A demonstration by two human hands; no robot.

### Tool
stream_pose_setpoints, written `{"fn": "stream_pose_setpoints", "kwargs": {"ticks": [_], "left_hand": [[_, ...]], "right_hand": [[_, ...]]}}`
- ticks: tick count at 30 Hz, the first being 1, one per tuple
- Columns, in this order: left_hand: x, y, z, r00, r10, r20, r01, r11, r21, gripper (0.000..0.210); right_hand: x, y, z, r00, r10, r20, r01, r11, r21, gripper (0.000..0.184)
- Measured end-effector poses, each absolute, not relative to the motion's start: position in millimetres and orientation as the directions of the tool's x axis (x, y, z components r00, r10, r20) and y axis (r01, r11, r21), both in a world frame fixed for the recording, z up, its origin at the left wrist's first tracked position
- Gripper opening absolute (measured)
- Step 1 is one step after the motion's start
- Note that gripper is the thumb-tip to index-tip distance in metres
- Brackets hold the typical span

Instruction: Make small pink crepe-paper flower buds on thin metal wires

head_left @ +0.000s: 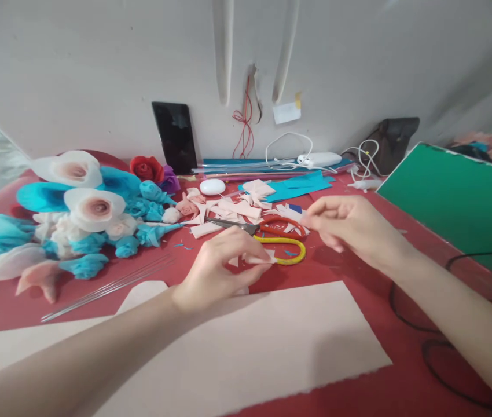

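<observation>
My left hand (220,263) is closed in a pinch, with a small pale pink paper piece (268,256) between thumb and fingertips. Just beyond it lie scissors (258,229) with one red and one yellow handle loop. My right hand (344,223) hovers to the right of the scissors, thumb and forefinger pressed together. Whatever its fingertips may hold is too small to make out. Below both hands a large pale pink paper sheet (246,353) lies flat, partly under my left forearm. Pink paper scraps (239,208) are scattered behind the scissors.
Blue, white and pink paper flowers (98,208) crowd the left side, with thin wires (102,292) before them. A phone (175,138) leans on the back wall. Blue paper strips (300,186) and a white cable (289,136) lie behind. A green board (454,202) and black cord (419,324) are at right.
</observation>
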State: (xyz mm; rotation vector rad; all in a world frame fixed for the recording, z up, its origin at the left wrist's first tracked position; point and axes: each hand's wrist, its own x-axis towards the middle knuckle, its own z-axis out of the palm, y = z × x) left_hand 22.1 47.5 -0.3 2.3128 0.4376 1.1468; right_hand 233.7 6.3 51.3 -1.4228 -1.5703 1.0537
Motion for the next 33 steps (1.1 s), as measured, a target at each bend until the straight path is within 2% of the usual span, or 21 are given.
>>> {"fn": "stream_pose_setpoints", "kwargs": {"ticks": [3,7,10,14,23,33], "left_hand": [[22,45,-2,0.593,0.368,0.717,0.009,-0.893,0.450,0.008],[23,44,-5,0.580,0.286,0.762,0.010,-0.939,0.345,0.012],[23,44,-5,0.571,0.268,0.776,0.014,-0.948,0.317,0.012],[22,44,-5,0.588,0.266,0.764,0.023,-0.949,0.313,0.012],[22,45,-5,0.614,0.220,0.758,0.051,-0.969,0.241,0.008],[21,41,5,0.583,0.249,0.773,0.062,-0.963,0.263,0.007]], "right_hand": [[227,1,52,-0.170,0.985,0.009,0.498,0.094,-0.862,0.033],[219,-5,58,-0.302,0.950,-0.083,0.645,0.139,-0.751,0.019],[216,-8,58,-0.356,0.916,-0.183,0.731,0.151,-0.665,0.019],[213,-10,54,-0.353,0.907,-0.230,0.732,0.115,-0.671,0.020],[208,-8,50,-0.322,0.930,-0.177,0.712,0.115,-0.692,0.015],[205,-14,63,-0.239,0.951,-0.196,0.755,0.055,-0.653,0.008]]}}
